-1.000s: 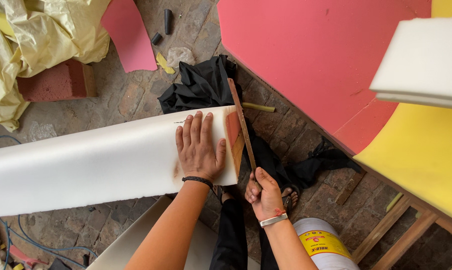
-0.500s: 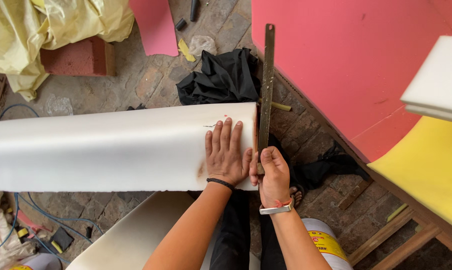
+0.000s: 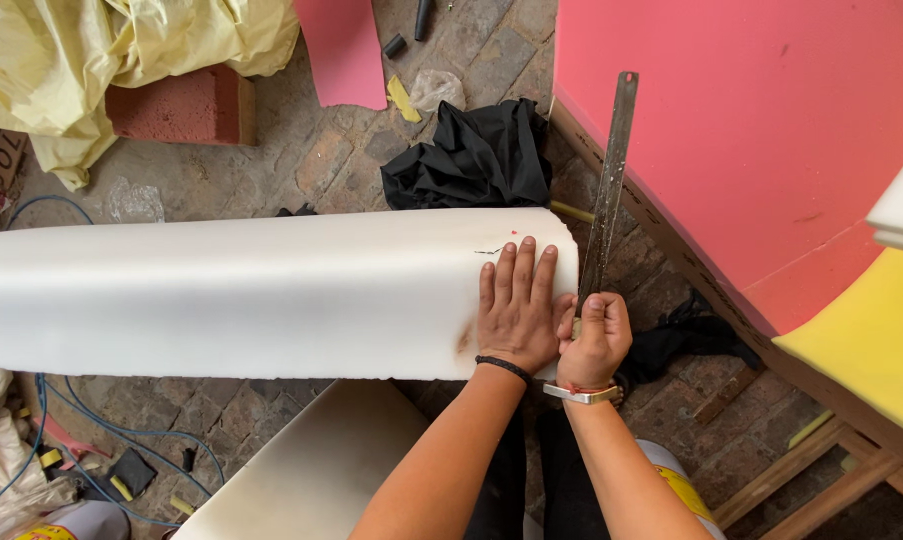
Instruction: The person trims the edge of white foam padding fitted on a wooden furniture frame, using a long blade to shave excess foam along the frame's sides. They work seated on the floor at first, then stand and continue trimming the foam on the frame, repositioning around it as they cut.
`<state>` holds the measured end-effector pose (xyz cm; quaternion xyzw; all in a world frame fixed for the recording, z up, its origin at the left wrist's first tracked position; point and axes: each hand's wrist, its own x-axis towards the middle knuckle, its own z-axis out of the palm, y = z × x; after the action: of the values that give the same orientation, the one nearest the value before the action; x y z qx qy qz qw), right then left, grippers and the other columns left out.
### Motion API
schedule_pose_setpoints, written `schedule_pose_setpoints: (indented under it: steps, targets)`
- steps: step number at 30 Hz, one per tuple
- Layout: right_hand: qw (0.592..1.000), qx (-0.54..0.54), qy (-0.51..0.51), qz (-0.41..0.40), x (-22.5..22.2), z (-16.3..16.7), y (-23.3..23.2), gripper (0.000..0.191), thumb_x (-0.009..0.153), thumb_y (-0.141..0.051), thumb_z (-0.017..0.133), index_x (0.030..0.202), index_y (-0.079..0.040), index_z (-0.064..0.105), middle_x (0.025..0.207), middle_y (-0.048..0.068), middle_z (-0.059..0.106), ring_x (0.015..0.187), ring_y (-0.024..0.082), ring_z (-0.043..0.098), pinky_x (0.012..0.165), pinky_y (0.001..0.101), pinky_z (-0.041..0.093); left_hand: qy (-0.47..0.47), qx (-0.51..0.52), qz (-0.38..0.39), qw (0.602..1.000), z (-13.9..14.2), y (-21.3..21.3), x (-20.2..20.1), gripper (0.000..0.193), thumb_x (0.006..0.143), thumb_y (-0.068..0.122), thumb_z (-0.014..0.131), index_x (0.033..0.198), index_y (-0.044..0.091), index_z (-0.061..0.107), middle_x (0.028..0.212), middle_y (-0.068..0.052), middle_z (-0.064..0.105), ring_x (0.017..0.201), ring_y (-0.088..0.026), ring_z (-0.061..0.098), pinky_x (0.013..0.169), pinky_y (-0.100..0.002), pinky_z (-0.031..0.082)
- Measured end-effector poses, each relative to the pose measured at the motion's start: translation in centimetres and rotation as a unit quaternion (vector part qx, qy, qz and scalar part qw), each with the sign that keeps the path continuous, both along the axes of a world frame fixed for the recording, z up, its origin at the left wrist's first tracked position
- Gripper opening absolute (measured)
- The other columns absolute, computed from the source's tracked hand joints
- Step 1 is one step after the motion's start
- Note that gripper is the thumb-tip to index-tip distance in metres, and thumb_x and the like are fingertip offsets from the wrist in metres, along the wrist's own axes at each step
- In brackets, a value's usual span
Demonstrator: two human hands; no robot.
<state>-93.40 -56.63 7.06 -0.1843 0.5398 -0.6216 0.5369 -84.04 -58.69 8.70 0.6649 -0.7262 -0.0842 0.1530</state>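
Note:
A long white foam sheet [image 3: 252, 295] lies across the view, bent over its support. My left hand [image 3: 517, 310] presses flat on its right end, fingers spread toward a small dark mark. My right hand [image 3: 594, 340] grips the lower end of a long worn metal blade [image 3: 609, 185]. The blade stands nearly upright along the foam's right edge, its tip pointing away from me. A dark band circles my left wrist and a pale bracelet my right.
A large pink foam sheet [image 3: 742, 130] and a yellow one [image 3: 872, 350] lean at the right over a wooden frame [image 3: 822, 490]. Black cloth [image 3: 472, 155], a red brick block [image 3: 177, 105], yellow plastic sheeting [image 3: 92, 50] and blue cables [image 3: 82, 430] lie on the brick floor.
My right hand swung the blade from a leftward slant to nearly upright along the foam's right edge. My left hand stayed pressed on the foam.

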Motion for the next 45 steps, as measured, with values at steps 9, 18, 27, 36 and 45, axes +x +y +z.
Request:
schedule_pose_setpoints:
  steps: [9,18,27,36,45]
  targets:
    - [0.976,0.082,0.202,0.000,2.1,1.9,-0.4,0.023,0.108,-0.024,0.050,0.094,-0.006,0.049,0.059,0.003,0.057,0.046,0.007,0.043,0.042,0.0229,0.036,0.152,0.111,-0.082,0.979,4.8,-3.4,5.6,0.061,0.084,0.012,0.055,0.144,0.014,0.056,0.147,-0.007,0.060,0.148,-0.028,0.048,0.126,-0.045,0.032]
    - [0.941,0.076,0.328,-0.012,3.6,3.2,-0.2,0.025,0.109,-0.023,0.051,0.092,-0.005,0.053,0.059,0.002,0.059,0.046,0.007,0.048,0.044,0.0242,0.039,0.166,0.280,-0.020,0.945,4.1,-10.8,10.4,0.019,0.087,0.030,0.073,0.092,0.013,0.079,0.095,-0.004,0.076,0.087,-0.024,0.072,0.076,-0.038,0.055]
    - [0.890,0.069,0.452,0.002,3.9,3.5,-0.2,0.026,0.109,-0.026,0.054,0.092,-0.006,0.056,0.058,0.001,0.061,0.053,0.013,0.062,0.054,0.0277,0.050,0.134,0.439,-0.036,0.888,0.1,-15.7,8.8,0.019,0.080,0.033,0.079,0.090,0.017,0.082,0.091,-0.006,0.078,0.088,-0.024,0.073,0.081,-0.037,0.056]
    - [0.866,0.056,0.497,0.016,4.0,3.4,0.0,0.025,0.109,-0.025,0.053,0.094,-0.006,0.056,0.059,0.002,0.061,0.053,0.017,0.062,0.055,0.0307,0.049,0.179,0.339,-0.088,0.920,-0.4,-13.9,8.8,0.021,0.090,0.027,0.064,0.098,0.011,0.075,0.101,-0.009,0.072,0.097,-0.032,0.066,0.085,-0.043,0.051]
    - [0.838,0.045,0.544,0.022,4.2,3.8,-1.0,0.024,0.108,-0.025,0.053,0.091,-0.008,0.054,0.060,0.002,0.063,0.056,0.024,0.064,0.057,0.0374,0.051,0.391,0.323,0.086,0.858,8.7,-10.2,12.3,0.040,0.101,0.038,0.051,0.088,0.003,0.065,0.070,-0.010,0.062,0.066,-0.022,0.058,0.065,-0.036,0.048]
